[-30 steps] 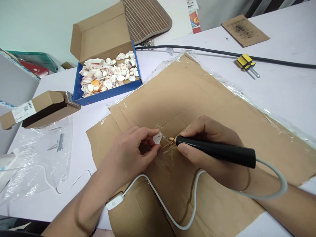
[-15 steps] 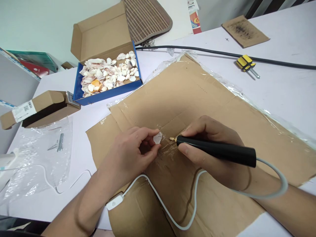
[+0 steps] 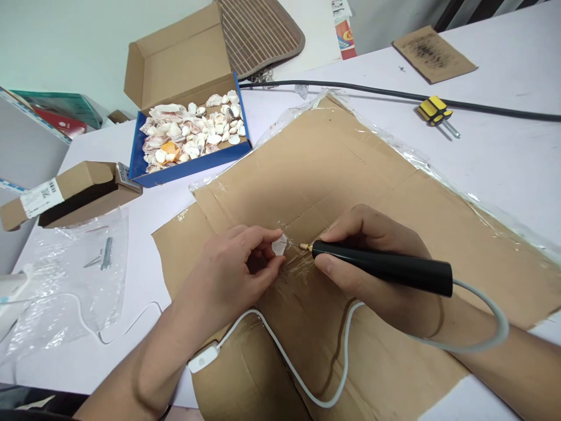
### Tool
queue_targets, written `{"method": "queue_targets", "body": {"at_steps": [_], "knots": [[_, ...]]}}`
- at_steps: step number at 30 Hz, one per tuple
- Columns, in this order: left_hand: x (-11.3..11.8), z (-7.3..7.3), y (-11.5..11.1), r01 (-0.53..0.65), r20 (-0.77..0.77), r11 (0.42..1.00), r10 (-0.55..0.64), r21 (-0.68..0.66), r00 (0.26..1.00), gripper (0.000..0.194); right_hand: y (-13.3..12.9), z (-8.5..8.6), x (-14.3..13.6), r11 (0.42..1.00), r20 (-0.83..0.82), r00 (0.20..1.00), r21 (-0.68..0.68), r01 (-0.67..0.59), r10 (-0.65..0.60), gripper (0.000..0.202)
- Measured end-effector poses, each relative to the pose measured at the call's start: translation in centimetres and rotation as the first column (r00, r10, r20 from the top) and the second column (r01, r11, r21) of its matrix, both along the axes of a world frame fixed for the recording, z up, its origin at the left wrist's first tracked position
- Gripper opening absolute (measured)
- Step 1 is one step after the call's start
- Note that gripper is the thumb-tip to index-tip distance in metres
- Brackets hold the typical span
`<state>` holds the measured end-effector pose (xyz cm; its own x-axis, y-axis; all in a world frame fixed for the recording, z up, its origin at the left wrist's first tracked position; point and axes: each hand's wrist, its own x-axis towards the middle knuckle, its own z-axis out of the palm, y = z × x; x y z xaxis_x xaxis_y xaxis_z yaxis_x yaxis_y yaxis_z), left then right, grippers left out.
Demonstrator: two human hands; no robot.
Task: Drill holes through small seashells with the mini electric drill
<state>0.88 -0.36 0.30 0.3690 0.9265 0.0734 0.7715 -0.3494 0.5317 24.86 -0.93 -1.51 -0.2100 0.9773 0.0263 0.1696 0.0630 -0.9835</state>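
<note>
Between the thumb and forefinger of my left hand (image 3: 239, 266) is a small white shell (image 3: 279, 245), held just above the cardboard sheet (image 3: 307, 169). My right hand (image 3: 372, 257) grips a black pen-shaped electric drill (image 3: 385, 269) like a pencil. Its thin bit points left from a brass-coloured chuck and meets the shell's face; whether the tip has gone in cannot be made out. A white cable (image 3: 346, 351) runs from the drill's back end, loops over the cardboard and reaches an inline switch (image 3: 204, 358) by my left forearm.
A blue-sided box (image 3: 193, 166) of shells stands open at the back left. Nearby are a brown carton (image 3: 87, 204) and a clear plastic bag (image 3: 70, 280). A black cable (image 3: 372, 89), a yellow-black screwdriver (image 3: 433, 111) and a stained cardboard piece (image 3: 433, 54) lie at the back right.
Both hands, the shell and the drill hold almost the same positions. Only a very slight shift of the whole view shows.
</note>
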Motion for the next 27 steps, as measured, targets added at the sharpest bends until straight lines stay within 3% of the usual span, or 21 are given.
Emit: {"method": "queue_targets", "body": {"at_steps": [27], "knots": [[0.05, 0.0, 0.02, 0.006, 0.002, 1.0, -0.006, 0.002, 1.0, 0.02, -0.05, -0.1, 0.07, 1.0, -0.009, 1.0, 0.007, -0.003, 0.003, 0.015]]}}
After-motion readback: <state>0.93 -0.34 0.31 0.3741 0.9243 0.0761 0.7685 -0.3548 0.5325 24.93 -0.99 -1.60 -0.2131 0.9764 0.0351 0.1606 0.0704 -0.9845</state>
